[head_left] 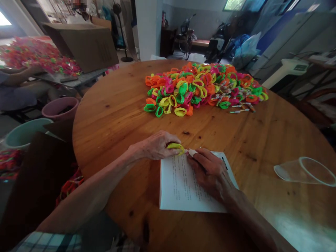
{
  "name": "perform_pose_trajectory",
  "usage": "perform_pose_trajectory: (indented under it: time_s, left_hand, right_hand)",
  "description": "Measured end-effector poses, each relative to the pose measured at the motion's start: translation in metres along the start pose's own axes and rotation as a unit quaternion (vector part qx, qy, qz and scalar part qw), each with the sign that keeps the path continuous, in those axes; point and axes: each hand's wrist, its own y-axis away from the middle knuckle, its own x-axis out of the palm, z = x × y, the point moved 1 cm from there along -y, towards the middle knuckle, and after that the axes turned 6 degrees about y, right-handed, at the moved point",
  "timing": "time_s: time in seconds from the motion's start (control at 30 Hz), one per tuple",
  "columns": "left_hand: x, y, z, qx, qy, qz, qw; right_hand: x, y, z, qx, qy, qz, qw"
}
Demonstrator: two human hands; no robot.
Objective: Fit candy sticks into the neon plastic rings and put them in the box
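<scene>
My left hand (160,145) is closed around a small yellow plastic loop (176,147), held just above the top edge of a printed sheet of paper (175,196). Beside it, my right hand (210,166) rests over the paper with its fingers bent together. White wrapping (193,153) covers a fingertip of that hand and comes close to the loop. Whatever those fingers pinch is too small or too hidden to name. Farther back on the table lies a heap of similar loops (181,89) in yellow, green, orange and pink.
Small, thin printed pieces (240,107) lie at the heap's right side. A clear plastic cup (291,170) is on its side on the round wooden table (112,105). To the left are a cardboard box (89,45), a pink tub (60,108) and a seated person.
</scene>
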Motion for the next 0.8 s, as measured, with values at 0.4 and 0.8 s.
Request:
perform_pose_trajectory:
  time_s: [0.4, 0.8]
  left_hand:
    - [0.000, 0.001, -0.002, -0.002, -0.070, 0.023, 0.997]
    - [-0.002, 0.002, -0.006, -0.040, -0.080, 0.049, 0.995]
  right_hand:
    - [-0.013, -0.009, -0.005, -0.130, 0.168, 0.132, 0.968]
    - [-0.020, -0.023, 0.010, -0.093, 0.139, 0.235, 0.957]
